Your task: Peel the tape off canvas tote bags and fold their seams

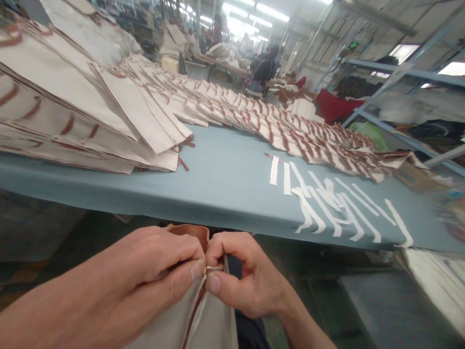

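— Where does the camera sit?
— On my head, and it's the only view. It looks forward and down, so my left grip (145, 276) and right grip (247, 278) fill the bottom edge, very near the lens.
— And beyond them?
— The tabletop (225, 179) runs just past my grip, slanted across the frame. The hall (240, 24) recedes far behind it, toward the top.
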Motion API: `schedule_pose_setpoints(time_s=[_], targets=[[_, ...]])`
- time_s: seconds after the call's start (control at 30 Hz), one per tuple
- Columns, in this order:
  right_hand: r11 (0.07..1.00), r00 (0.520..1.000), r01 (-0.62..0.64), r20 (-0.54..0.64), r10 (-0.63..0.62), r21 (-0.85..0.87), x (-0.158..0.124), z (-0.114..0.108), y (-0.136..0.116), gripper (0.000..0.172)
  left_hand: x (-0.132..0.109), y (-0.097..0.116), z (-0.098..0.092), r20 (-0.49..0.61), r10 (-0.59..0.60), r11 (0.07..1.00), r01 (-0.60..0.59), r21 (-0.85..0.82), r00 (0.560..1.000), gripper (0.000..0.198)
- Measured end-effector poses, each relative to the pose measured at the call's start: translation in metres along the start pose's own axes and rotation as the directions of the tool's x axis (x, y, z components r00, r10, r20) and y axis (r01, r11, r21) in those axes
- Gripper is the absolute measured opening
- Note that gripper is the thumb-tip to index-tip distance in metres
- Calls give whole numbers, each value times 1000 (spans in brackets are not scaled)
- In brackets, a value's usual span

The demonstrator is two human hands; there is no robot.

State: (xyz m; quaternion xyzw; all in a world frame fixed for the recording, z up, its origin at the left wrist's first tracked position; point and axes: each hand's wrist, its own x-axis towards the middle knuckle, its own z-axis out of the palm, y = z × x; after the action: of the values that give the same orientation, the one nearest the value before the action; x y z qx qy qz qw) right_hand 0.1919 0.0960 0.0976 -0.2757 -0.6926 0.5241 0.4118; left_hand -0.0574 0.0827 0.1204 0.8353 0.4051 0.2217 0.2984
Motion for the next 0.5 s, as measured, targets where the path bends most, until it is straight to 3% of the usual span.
schedule_pose_setpoints(time_s=[0.1,0.2,0.37,0.5], targets=[[994,995,-104,-15,104,-40,-1,5,10,31,6,-8,6,184,-86,991,103,-87,979,47],[987,990,-144,-11,144,-71,0,7,15,25,10,-12,8,283,-158,971,200,-128,946,51],[982,991,-133,-9,133,-134,3,8,12,21,15,-7,7,335,-242,930,316,-186,910,33],[979,986,-157,30,162,-131,4,6,15,26,19,-7,5,348,-223,909,323,-263,911,36]])
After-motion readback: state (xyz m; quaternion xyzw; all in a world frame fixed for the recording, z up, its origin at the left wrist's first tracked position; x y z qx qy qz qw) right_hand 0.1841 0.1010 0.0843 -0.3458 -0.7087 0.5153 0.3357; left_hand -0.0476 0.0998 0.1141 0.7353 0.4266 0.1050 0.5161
